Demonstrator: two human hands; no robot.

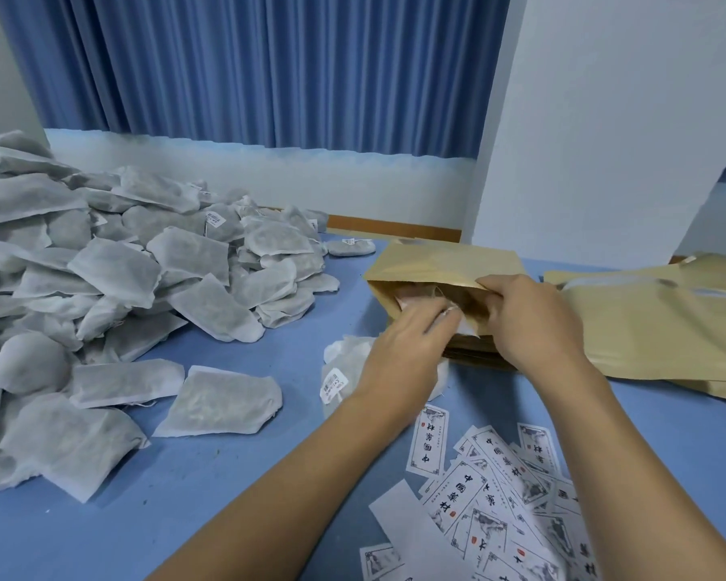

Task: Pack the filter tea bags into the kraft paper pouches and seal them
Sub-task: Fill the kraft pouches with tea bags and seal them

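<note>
A kraft paper pouch (441,262) lies on a stack of pouches at the middle right of the blue table, its mouth facing me. My right hand (529,320) pinches the pouch's upper lip and holds the mouth open. My left hand (407,350) pushes a white filter tea bag (457,318) into the mouth; the bag is mostly hidden by fingers. Two or three more tea bags (344,371) lie just under my left wrist. A big heap of grey-white tea bags (114,278) covers the left half of the table.
A pile of flat kraft pouches (654,325) lies at the right. Printed paper labels (491,496) are scattered at the near right. Blue table surface (244,488) shows between heap and labels. Blue curtain and white wall stand behind.
</note>
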